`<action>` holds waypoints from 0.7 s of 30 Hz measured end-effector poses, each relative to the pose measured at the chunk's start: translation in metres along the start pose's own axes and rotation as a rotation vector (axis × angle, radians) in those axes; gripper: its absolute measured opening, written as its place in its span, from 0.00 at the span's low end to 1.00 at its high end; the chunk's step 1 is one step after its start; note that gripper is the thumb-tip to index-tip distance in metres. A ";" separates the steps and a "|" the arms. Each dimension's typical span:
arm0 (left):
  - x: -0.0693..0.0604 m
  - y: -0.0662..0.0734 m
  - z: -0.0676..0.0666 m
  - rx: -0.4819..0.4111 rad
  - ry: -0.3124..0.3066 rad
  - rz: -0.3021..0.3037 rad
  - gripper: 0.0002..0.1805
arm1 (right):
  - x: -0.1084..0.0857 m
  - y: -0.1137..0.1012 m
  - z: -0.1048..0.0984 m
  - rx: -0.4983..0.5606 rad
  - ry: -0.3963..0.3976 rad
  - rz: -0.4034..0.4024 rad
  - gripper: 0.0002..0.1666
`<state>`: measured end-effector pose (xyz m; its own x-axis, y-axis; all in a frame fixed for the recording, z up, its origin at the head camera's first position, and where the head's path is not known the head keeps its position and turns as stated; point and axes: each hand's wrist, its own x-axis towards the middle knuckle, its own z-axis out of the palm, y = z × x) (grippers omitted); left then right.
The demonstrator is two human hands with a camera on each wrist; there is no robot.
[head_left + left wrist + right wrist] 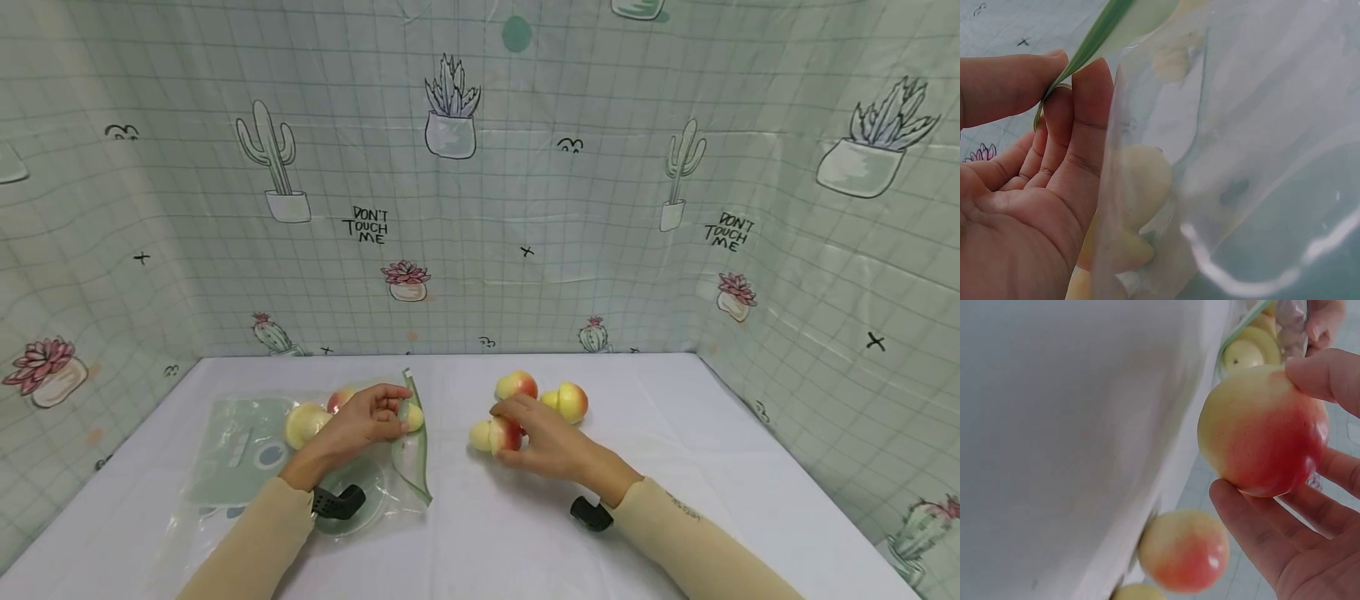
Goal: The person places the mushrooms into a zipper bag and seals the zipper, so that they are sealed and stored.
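Observation:
In the head view my left hand (367, 417) is at the mouth of a clear zip bag (408, 467) lying on the left of the table. The left wrist view shows its thumb and fingers (1094, 94) pinching the bag's green zip edge (1075, 65). Several yellow-and-red pears (303, 425) lie inside the bag, partly hidden by that hand. My right hand (547, 437) holds a red-blushed yellow pear (1263, 431) between thumb and fingertips, right of the bag's mouth. Just behind it are two more pears, one at the back (516, 384) and one farther right (567, 402).
A white cloth covers the table (480, 533). Behind and beside it hangs a pale green checked curtain (480, 208) with printed cacti. The bag has a green printed panel (243, 425) lying flat toward the left. Each wrist wears a black strap device (339, 502).

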<state>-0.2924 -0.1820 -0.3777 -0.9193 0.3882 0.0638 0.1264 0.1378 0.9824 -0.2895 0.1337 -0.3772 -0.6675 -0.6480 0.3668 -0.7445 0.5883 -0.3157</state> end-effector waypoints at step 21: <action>0.001 0.000 0.001 -0.004 0.002 0.005 0.32 | 0.041 -0.025 0.023 0.003 -0.028 -0.099 0.28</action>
<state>-0.2929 -0.1807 -0.3773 -0.9193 0.3875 0.0695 0.1298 0.1319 0.9827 -0.2987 0.0815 -0.3747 -0.5905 -0.7163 0.3718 -0.8070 0.5190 -0.2818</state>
